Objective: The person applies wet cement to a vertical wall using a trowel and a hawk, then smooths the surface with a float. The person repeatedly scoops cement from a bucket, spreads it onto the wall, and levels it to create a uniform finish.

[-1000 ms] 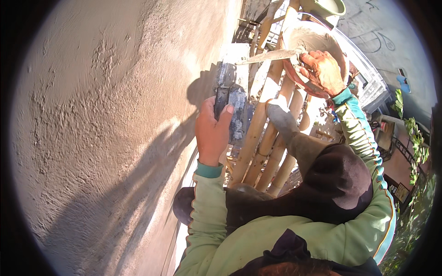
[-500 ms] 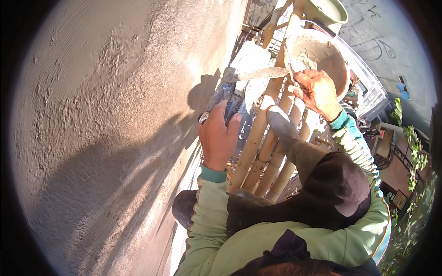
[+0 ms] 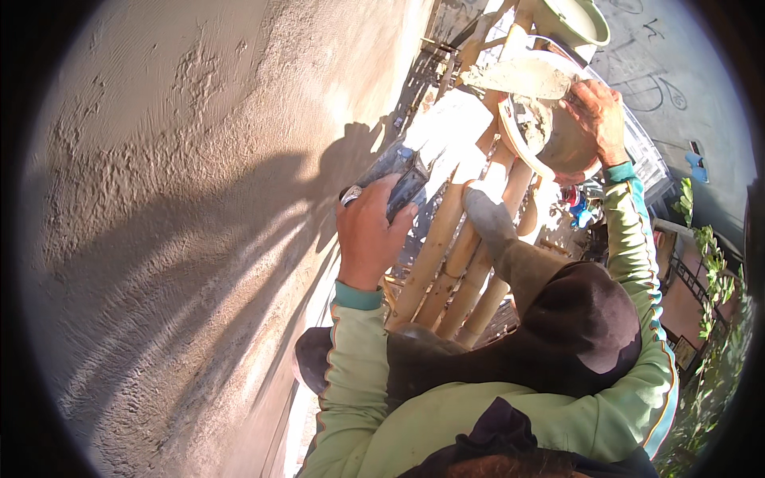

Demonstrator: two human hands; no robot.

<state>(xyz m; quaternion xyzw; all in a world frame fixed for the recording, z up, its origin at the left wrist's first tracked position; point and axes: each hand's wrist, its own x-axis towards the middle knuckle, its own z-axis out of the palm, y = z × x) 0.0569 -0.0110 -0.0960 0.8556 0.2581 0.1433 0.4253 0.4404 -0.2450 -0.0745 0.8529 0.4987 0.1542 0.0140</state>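
My left hand [image 3: 368, 239] is closed around a dark, mortar-smeared plastering float [image 3: 408, 177], close beside the rough plastered wall [image 3: 199, 207]. A ring-like band shows on one of its fingers. Farther off to the right, my right hand [image 3: 599, 115] grips a trowel, its handle hidden in the fingers. The trowel blade [image 3: 518, 78] carries wet grey mortar and points left over the bucket [image 3: 586, 159]. More mortar [image 3: 532, 123] lies inside that bucket. Past the float, a sunlit pale surface [image 3: 454, 123] is too bright to make out.
Bamboo poles [image 3: 426, 267] form the platform beneath me, with my boot [image 3: 490, 215] resting on them. A second, greenish bucket [image 3: 586, 22] stands at the far end. On the right are a grey wall [image 3: 677, 72] with drawn marks and leafy plants [image 3: 709, 271].
My right hand has moved the trowel from the float up and right over the bucket; its blade now bears mortar. My left hand has shifted slightly left and tilted the float.
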